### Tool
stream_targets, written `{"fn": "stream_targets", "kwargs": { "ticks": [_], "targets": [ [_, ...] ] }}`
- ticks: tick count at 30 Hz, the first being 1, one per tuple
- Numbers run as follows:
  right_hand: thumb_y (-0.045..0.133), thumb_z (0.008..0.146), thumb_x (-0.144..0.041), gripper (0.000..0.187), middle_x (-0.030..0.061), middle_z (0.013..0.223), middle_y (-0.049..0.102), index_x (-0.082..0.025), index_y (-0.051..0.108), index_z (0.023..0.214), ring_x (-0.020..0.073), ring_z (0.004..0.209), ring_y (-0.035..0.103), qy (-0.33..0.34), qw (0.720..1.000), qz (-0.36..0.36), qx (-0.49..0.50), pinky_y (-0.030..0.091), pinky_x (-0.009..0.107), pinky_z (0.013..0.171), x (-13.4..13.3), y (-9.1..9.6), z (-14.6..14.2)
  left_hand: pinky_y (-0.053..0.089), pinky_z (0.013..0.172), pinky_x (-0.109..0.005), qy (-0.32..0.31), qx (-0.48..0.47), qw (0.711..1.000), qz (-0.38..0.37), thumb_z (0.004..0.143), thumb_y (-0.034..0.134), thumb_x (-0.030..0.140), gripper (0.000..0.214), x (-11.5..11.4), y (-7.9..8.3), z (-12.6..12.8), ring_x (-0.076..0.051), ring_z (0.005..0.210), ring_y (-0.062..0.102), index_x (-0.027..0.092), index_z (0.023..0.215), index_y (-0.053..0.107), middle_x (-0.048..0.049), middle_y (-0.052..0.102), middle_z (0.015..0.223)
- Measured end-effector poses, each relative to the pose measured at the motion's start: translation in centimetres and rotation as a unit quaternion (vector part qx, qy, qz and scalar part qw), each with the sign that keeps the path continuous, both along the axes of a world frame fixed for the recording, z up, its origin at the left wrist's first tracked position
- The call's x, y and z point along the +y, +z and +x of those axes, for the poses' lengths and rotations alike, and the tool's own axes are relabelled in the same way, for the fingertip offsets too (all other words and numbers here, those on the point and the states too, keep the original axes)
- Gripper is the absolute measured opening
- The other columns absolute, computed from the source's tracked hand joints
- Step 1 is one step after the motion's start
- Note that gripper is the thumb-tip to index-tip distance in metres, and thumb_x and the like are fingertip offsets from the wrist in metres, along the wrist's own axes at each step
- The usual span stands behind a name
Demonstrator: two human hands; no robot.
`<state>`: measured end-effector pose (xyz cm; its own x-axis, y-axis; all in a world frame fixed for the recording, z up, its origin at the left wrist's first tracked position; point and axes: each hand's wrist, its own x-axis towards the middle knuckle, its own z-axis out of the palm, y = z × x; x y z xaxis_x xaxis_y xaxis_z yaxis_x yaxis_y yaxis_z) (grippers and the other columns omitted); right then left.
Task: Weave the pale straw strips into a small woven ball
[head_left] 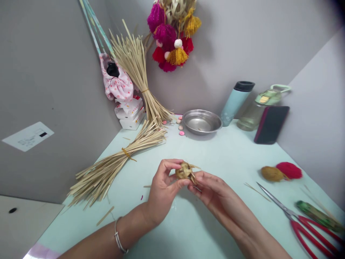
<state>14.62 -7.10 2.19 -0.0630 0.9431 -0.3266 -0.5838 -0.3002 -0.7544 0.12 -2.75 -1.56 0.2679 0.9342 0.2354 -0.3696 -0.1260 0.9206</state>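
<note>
A small woven straw ball [184, 170] is held up over the middle of the table, between both hands. My left hand [166, 187] grips it from the left, fingers over the top and thumb below. At its lower right side, my right hand [208, 185] pinches a loose strip end or the ball's edge; the fingertips partly hide which. A thin strip end sticks out from the ball toward the right. A tied bundle of flat straw strips [118, 165] lies on the table left of my hands.
Red-handled scissors [289, 212], a green-handled tool [318, 216] and yarn balls [289, 170] lie right. Behind stand a metal bowl [202, 122], a blue tumbler [237, 102], a green bottle [253, 111] and a phone [271, 125]. Another straw bundle [140, 72] leans on the wall below hanging tassels [164, 34].
</note>
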Motion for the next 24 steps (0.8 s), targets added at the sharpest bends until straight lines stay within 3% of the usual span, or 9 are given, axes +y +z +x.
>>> {"fn": "stream_targets", "kwargs": {
  "ticks": [11, 24],
  "targets": [
    [0.075, 0.077, -0.033, 0.018, 0.0028, 0.077, 0.062, -0.018, 0.071, 0.069, 0.0170, 0.077, 0.051, 0.025, 0.997, 0.040, -0.054, 0.042, 0.032, 0.083, -0.17, -0.30, 0.45, 0.051, 0.093, -0.035, -0.017, 0.013, 0.999, 0.038, 0.078, 0.073, 0.013, 0.026, 0.03, -0.18, -0.28, -0.018, 0.112, 0.054, 0.024, 0.096, 0.058, -0.0042, 0.056, 0.116],
    [0.066, 0.086, -0.035, 0.020, -0.0008, 0.081, 0.053, -0.021, 0.062, 0.072, 0.0191, 0.084, 0.047, 0.030, 0.967, 0.120, -0.222, 0.034, 0.032, 0.079, -0.45, 0.13, 0.82, 0.051, 0.095, -0.037, -0.029, 0.009, 0.996, 0.087, 0.081, 0.068, 0.010, 0.030, -0.26, -0.25, -0.50, -0.019, 0.117, 0.053, 0.027, 0.102, 0.057, -0.0035, 0.053, 0.119]
  ]
}}
